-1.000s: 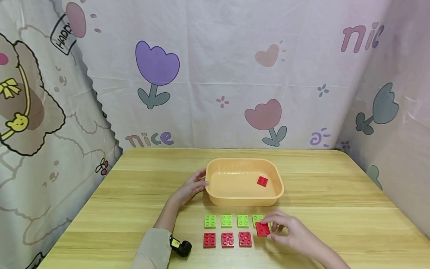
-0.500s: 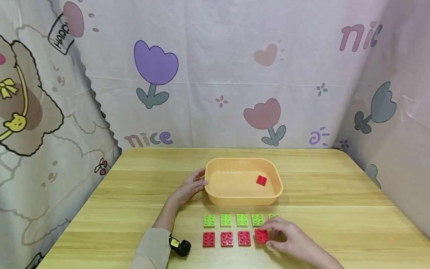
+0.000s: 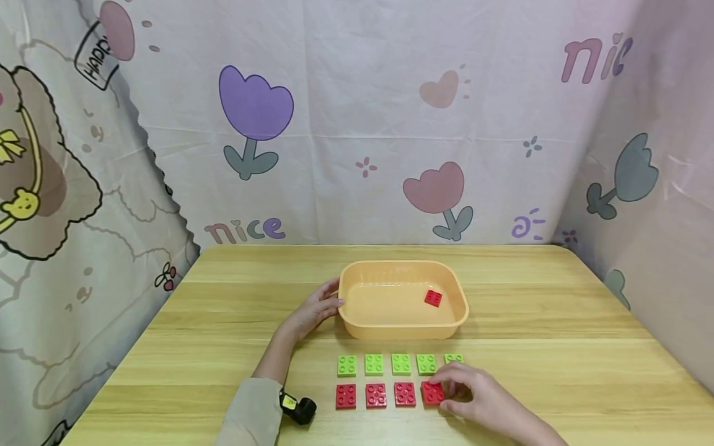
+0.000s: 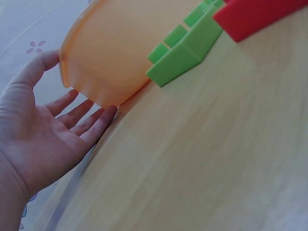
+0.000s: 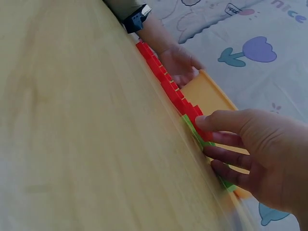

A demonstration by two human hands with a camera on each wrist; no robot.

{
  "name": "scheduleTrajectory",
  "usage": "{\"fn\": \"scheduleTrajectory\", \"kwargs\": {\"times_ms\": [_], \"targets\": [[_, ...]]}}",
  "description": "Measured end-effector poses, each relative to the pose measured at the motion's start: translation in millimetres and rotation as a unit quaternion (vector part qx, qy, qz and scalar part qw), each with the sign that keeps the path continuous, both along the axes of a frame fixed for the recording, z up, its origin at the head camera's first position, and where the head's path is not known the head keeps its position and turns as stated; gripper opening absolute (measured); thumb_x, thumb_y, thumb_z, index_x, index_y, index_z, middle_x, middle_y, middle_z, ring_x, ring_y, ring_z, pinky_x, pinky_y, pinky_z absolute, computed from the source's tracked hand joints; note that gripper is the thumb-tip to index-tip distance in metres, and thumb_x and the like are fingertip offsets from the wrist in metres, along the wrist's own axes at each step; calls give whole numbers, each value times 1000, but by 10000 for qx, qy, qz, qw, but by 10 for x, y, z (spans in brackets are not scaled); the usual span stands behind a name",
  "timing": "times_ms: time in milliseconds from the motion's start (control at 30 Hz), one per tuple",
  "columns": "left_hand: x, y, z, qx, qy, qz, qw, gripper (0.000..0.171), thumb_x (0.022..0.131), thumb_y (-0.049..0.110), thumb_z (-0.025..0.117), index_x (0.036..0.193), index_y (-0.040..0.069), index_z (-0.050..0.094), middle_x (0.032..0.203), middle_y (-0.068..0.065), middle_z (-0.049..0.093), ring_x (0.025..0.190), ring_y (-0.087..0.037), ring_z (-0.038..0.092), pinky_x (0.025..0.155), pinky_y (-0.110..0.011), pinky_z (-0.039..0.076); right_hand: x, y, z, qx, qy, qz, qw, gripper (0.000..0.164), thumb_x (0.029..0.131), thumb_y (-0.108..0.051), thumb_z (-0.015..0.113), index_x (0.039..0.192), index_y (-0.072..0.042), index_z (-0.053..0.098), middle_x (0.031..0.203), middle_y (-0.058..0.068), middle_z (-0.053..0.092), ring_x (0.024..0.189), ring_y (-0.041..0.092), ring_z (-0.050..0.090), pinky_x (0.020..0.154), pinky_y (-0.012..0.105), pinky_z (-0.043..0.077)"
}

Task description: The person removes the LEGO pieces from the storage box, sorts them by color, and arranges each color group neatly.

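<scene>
My right hand (image 3: 482, 396) pinches a red toy brick (image 3: 432, 394) between thumb and forefinger, at the right end of a row of red bricks (image 3: 375, 396). In the right wrist view the thumb lies against this brick (image 5: 204, 131), and the other fingers extend beneath. Behind runs a row of green bricks (image 3: 374, 365); the rightmost green brick (image 3: 453, 358) is partly covered by my right hand. My left hand (image 3: 312, 311) touches the left end of an orange plastic basin (image 3: 401, 333), thumb at the rim and fairly straight fingertips against the outer wall (image 4: 103, 86).
One red brick (image 3: 433, 298) lies inside the basin, towards its right side. A black wrist device (image 3: 300, 409) is strapped at the left sleeve. The wooden table (image 3: 558, 322) ends at a patterned cloth backdrop (image 3: 346, 124).
My right hand has brought its red brick down and slightly nearer to me, from in front of the green bricks into line with the red row. The left hand stays at the basin.
</scene>
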State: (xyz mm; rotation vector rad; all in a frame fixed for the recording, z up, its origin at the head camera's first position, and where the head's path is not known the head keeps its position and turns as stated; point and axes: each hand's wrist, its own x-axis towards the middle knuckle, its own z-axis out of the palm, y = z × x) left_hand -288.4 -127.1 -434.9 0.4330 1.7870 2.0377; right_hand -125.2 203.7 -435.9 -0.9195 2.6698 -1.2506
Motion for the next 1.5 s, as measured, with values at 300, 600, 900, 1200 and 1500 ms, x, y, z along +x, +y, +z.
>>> {"fn": "scheduleTrajectory", "kwargs": {"times_ms": [300, 600, 900, 1200, 1500], "targets": [[6, -11, 9, -12, 52, -42, 10000, 65, 88, 3, 51, 144, 1, 18, 148, -19, 16, 130, -34, 28, 99, -38, 35, -14, -12, -28, 158, 48, -74, 9998, 32, 80, -24, 71, 110, -15, 64, 86, -15, 53, 74, 4, 51, 61, 21, 47], [9, -24, 10, -10, 51, 18, 10000, 65, 88, 4, 52, 144, 2, 20, 147, -18, 19, 129, -33, 30, 98, -37, 37, -22, -16, -37, 216, 65, -103, 9997, 31, 80, -23, 71, 109, -16, 64, 85, -15, 52, 73, 3, 50, 60, 20, 47], [-13, -21, -12, 13, 38, -22, 10000, 65, 88, 3, 52, 144, 2, 20, 148, -18, 18, 129, -34, 29, 99, -39, 35, -17, -16, -27, 204, 12, -62, 9998, 29, 80, -23, 71, 108, -16, 64, 85, -15, 51, 73, 3, 49, 60, 20, 47], [-15, -13, -10, -13, 51, -53, 10000, 65, 88, 3, 52, 144, 2, 20, 148, -19, 18, 130, -33, 28, 100, -39, 35, -7, -20, 2, 163, -90, -26, 9998, 32, 81, -27, 70, 110, -16, 63, 84, -14, 51, 73, 4, 49, 60, 20, 46], [-8, -10, -25, 23, 89, -57, 9999, 68, 86, 5, 54, 144, 1, 18, 147, -21, 19, 131, -34, 26, 100, -39, 34, 5, -8, 67, 190, -399, -175, 9989, 32, 82, -25, 69, 110, -14, 63, 90, -9, 54, 75, 7, 51, 63, 22, 47]]}}
